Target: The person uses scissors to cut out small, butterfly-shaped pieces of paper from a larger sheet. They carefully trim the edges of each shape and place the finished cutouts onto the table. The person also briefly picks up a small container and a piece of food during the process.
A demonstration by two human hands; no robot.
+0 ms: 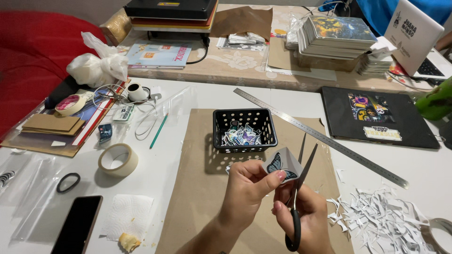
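Left hand (247, 188): fingers curled, thumb and forefinger pinched on a small paper cutout printed with a blue butterfly (281, 164), held tilted just in front of the black basket (244, 129). Right hand (306, 216): fingers closed through the handle loops of black-handled scissors (297, 188), blades parted in a narrow V, points upward, the cutout's right edge lying against them. Basket: perforated plastic, standing on a brown paper sheet (197, 188), holding a heap of small cut stickers. Long steel ruler (320, 136): running diagonally just right of the basket, partly on the brown sheet. White paper trimmings (381, 221): heaped well to the right of the basket, near the right hand. Green pencil (159, 130): left of the basket on the white table (202, 94). Roll of masking tape (117, 160): further left, with a black hair band (68, 182) and a dark phone (77, 225) beyond and below it. Black folder (376, 117): right of the basket, past the ruler.
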